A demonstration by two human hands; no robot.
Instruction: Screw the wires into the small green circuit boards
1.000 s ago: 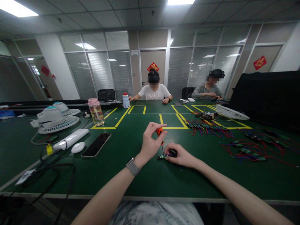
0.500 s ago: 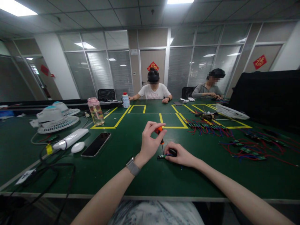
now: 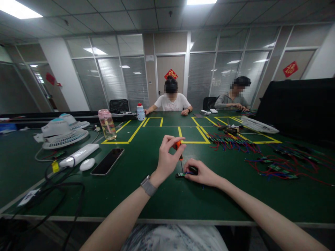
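Observation:
My left hand (image 3: 169, 155) is closed around the orange and black handle of a screwdriver (image 3: 181, 157), held nearly upright. Its thin shaft points down to a small green circuit board (image 3: 180, 175) lying on the table, and the tip meets the board near its right part. Beside it, my right hand (image 3: 201, 172) pinches the board's right end between thumb and fingers. A black object (image 3: 193, 169) shows within the curl of that hand; its kind is unclear. Bits of blue wire stick out below the right hand.
Several wired circuit boards (image 3: 282, 170) lie to the right, with more (image 3: 232, 142) behind them near pliers-like tools (image 3: 230, 129). A phone (image 3: 108, 161), white power strip (image 3: 80, 155), fans (image 3: 64, 134) and pink bottle (image 3: 107, 124) stand left. Two people sit across the green table (image 3: 146, 205).

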